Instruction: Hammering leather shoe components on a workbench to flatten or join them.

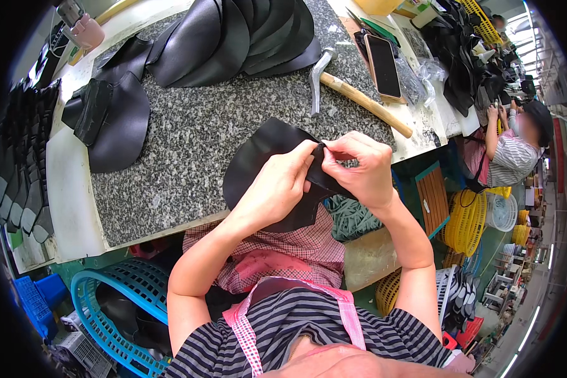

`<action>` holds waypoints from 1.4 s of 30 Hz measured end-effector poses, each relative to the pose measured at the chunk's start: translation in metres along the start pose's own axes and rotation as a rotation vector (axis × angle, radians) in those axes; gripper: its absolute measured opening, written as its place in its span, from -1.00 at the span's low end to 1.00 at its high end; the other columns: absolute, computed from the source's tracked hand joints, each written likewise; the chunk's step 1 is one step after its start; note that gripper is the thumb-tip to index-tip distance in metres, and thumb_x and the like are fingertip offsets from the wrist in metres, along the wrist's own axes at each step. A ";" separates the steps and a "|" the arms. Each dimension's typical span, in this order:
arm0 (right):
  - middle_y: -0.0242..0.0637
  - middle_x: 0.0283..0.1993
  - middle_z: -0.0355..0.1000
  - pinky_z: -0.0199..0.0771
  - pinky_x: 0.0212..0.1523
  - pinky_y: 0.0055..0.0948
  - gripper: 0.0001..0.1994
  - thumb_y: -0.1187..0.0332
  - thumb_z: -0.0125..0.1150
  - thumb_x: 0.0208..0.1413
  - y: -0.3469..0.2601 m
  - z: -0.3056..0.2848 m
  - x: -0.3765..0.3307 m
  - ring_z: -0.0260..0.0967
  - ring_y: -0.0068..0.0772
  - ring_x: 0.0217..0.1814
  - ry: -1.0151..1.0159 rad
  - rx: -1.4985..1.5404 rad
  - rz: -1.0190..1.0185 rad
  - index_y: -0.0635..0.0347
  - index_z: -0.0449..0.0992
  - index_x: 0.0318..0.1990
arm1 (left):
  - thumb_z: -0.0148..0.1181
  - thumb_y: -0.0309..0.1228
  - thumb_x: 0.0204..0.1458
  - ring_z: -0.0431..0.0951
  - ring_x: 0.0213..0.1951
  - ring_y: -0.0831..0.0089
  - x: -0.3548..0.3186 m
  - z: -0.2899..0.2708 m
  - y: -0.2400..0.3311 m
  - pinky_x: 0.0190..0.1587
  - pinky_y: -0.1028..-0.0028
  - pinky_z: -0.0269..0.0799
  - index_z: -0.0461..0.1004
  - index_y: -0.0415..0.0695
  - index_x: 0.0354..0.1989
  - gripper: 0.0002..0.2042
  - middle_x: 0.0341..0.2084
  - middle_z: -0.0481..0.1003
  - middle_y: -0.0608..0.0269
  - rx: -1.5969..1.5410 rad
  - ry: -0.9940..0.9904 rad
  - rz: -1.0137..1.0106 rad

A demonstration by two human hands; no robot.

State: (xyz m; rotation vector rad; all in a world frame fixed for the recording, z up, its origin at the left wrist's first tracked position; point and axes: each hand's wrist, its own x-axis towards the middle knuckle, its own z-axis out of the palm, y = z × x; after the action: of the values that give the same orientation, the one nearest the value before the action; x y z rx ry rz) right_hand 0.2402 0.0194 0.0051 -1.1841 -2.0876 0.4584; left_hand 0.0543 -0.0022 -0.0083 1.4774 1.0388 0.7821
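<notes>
The work on the black leather piece [258, 157] seems to be in its middle. The piece is lifted at the near edge of the granite slab [189, 145], and both hands are busy on one edge of it, so I judge that this piece is not finished yet. Behind it on the slab, a fan of similar dark pieces [239, 34] lies stacked at the far side, and a few more dark pieces [116, 120] lie at the left part of the slab. I cannot tell which of these piles is done and which is waiting. A hammer [353, 91] rests at the right side of the slab, untouched, with a phone [383, 64] just behind it.

The left hand [277, 186] is mostly closed. Its thumb and fingers pinch the upper edge of the leather piece, and the palm lies against the leather. The right hand [359, 167] is also curled nearly shut, with fingertips pressed on the same edge, touching the fingers of the left hand. Together they seem to fold or press a small part of this edge; the exact fold is hidden by the fingers.

Below the slab, to the left, a blue basket [107, 296] holds more dark material. To the right of the slab, another person [516, 151] works at a different place.
</notes>
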 end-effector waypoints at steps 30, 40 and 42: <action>-0.19 -0.21 0.51 0.51 -0.20 -0.46 -0.78 0.48 0.21 0.16 0.047 -0.011 0.073 0.50 -0.38 -0.26 0.000 0.255 0.063 0.30 0.56 -0.04 | 0.32 -0.64 -0.11 0.55 -0.44 0.19 -0.021 -0.053 -0.008 -0.36 0.34 0.48 0.54 -0.24 -0.34 -0.85 -0.48 0.48 0.12 0.635 0.423 0.387; -0.19 -0.21 0.45 0.56 -0.19 -0.22 -0.72 0.17 0.18 0.20 0.088 0.007 0.070 0.50 -0.21 -0.18 -0.060 -0.585 -0.097 0.17 0.41 -0.11 | 0.31 -0.53 0.02 0.40 -0.57 0.17 -0.059 -0.057 0.001 -0.47 0.28 0.28 0.39 -0.33 -0.51 -0.80 -0.58 0.40 0.06 0.731 0.641 -0.019; -0.13 -0.37 0.48 0.56 -0.43 -0.13 -0.73 0.13 0.05 0.29 0.097 0.007 0.069 0.56 -0.12 -0.37 -0.030 -0.665 -0.073 0.17 0.39 -0.20 | 0.33 -0.48 0.01 0.41 -0.56 0.08 -0.062 -0.049 -0.003 -0.46 0.22 0.28 0.38 -0.30 -0.55 -0.76 -0.60 0.39 0.03 0.649 0.594 -0.056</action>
State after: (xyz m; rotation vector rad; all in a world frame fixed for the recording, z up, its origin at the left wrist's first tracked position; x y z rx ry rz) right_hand 0.2704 0.1296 -0.0305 -1.4511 -2.3802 -0.2872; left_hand -0.0149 -0.0393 0.0014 1.7800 1.9076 0.9172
